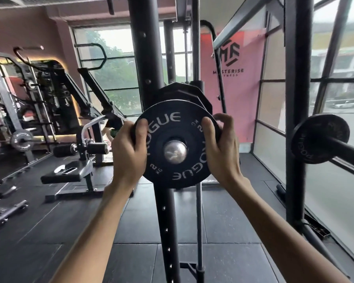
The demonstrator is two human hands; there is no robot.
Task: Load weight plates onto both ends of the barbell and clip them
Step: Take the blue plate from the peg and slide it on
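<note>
A small black plate (173, 127) marked ROGUE and 2 KG sits on the barbell sleeve, whose silver end (175, 151) pokes through its centre hole. My left hand (129, 152) grips the plate's left rim and my right hand (221, 146) grips its right rim. Behind it on the same sleeve are larger black plates (184, 92) with angular edges. The bar runs away from me, hidden behind the plates. No clip is in view.
A black rack upright (149, 58) stands right behind the plates and runs to the floor. On the right, another small plate (319, 139) hangs on a storage peg by a second upright (296, 99). A padded bench machine (74, 170) is at left on black rubber flooring.
</note>
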